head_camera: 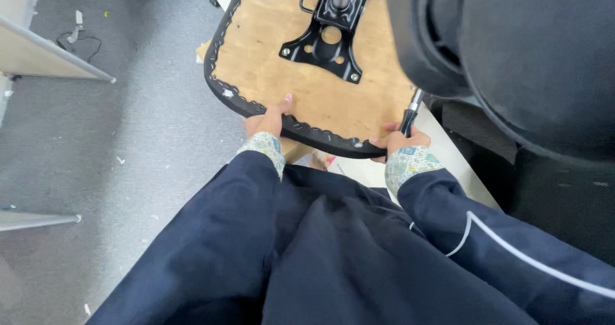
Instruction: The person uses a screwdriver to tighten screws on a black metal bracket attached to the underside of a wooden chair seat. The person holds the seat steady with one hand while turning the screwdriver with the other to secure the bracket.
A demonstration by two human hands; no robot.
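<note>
While the upturned chair seat (307,75) lies at my twelve o'clock, long axis running nine to three, my left hand (268,121) clamps its near rim and my right hand (400,142) grips a black-handled tool (410,117) against it, both equally near.

This is looking like a furniture assembly workshop. Just beyond the left hand (268,121) an upturned chair seat (275,49) is showing bare plywood and a black bracket (327,43). Left of that hand, grey carpet (128,139) is lying strewn with scraps and a loose cable (80,41).
</note>
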